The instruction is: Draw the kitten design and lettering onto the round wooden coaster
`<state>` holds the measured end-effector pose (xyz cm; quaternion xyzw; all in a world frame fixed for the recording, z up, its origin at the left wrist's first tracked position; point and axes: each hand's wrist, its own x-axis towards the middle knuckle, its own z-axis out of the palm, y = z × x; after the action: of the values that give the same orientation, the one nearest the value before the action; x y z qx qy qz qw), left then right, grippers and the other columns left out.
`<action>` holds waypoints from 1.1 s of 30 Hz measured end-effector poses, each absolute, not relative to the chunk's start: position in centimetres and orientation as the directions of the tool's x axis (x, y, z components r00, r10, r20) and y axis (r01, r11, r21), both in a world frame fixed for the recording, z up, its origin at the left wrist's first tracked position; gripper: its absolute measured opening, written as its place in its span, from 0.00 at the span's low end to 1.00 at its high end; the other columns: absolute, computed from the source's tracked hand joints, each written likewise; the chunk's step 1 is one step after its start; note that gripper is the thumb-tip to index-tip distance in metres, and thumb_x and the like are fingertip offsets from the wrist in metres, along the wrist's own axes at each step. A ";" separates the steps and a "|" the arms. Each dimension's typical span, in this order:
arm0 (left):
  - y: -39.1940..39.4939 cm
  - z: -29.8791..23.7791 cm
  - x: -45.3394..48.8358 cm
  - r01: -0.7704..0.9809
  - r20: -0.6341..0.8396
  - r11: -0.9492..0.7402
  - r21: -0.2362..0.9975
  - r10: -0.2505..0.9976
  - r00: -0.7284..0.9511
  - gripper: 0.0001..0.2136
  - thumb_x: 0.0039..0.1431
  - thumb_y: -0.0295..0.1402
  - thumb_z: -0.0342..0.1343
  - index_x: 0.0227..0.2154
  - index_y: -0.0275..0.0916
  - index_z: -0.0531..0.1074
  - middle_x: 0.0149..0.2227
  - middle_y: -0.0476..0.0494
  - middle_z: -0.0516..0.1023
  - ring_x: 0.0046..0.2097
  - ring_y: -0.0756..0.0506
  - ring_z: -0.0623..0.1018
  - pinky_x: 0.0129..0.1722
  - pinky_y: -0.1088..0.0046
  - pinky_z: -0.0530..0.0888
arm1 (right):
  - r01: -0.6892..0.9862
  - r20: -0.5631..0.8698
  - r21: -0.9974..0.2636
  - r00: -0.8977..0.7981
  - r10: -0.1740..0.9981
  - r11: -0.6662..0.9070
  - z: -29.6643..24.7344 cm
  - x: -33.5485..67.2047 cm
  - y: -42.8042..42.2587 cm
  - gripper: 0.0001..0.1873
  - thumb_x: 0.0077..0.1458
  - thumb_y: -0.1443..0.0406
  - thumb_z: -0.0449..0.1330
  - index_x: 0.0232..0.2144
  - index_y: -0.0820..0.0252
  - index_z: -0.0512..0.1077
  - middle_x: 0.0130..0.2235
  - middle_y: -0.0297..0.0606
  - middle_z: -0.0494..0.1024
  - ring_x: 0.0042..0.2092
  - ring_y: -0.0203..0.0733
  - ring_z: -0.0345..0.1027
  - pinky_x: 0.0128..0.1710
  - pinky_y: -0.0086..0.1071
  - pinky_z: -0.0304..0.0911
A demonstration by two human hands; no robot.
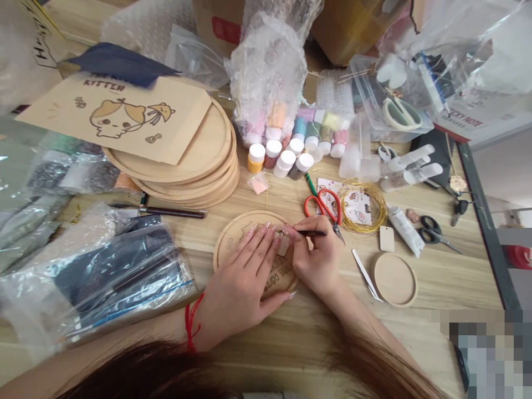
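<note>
My left hand (pixel 246 274) lies flat with fingers stretched across a round wooden tray (pixel 226 228), steadying its face. Dark outlines and lettering are drawn on the tray, partly hidden under my fingers. In a pinch, my right hand (pixel 318 260) holds a dark slim pen (pixel 311 233), its tip near my left fingertips over the tray. A small pale piece (pixel 283 245) shows between the two hands; I cannot tell whether either hand grips it. Just beyond my right hand lie red-handled pliers (pixel 331 206) and a coil of gold wire (pixel 382 205).
Several wooden trays (pixel 230 166) are stacked behind left, topped by a kitten drawing sheet (pixel 183 130). Paint jars (pixel 256 160) stand at the back. To the right are a small round tray (pixel 394 280), white tweezers (pixel 366 274), a tube (pixel 405 230) and black scissors (pixel 432 230).
</note>
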<state>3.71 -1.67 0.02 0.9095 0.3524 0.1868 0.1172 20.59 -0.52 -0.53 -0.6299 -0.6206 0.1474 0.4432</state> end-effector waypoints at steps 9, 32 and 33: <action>-1.6 0.0 3.7 0.581 0.293 -0.741 0.337 0.669 0.683 0.33 0.62 0.46 0.54 0.59 0.21 0.62 0.62 0.25 0.63 0.65 0.32 0.63 0.63 0.51 0.66 | 0.541 0.358 -0.823 0.253 0.899 0.176 -1.1 20.6 -0.6 0.07 0.54 0.71 0.58 0.32 0.54 0.65 0.29 0.33 0.73 0.31 0.40 0.72 0.29 0.34 0.69; 0.1 0.5 2.9 0.600 0.356 -0.709 0.371 0.705 0.613 0.24 0.61 0.38 0.55 0.57 0.32 0.68 0.60 0.31 0.68 0.64 0.32 0.63 0.65 0.45 0.58 | 0.720 -0.091 -0.678 0.115 0.989 -0.146 2.0 23.4 -1.9 0.19 0.57 0.55 0.60 0.22 0.54 0.58 0.18 0.27 0.63 0.20 0.35 0.56 0.20 0.29 0.51; 0.2 0.5 2.9 0.614 0.318 -0.702 0.361 0.711 0.627 0.26 0.61 0.41 0.55 0.60 0.33 0.65 0.63 0.30 0.63 0.67 0.31 0.58 0.66 0.44 0.56 | 0.777 -0.102 -0.614 0.096 0.990 -0.139 2.1 23.4 -2.5 0.19 0.57 0.55 0.59 0.22 0.54 0.58 0.17 0.27 0.63 0.19 0.35 0.57 0.20 0.29 0.51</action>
<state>2.94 0.18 0.54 0.8953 0.3700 0.2227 0.1093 23.42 -2.52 2.13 -0.7102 -0.6221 0.2547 0.2089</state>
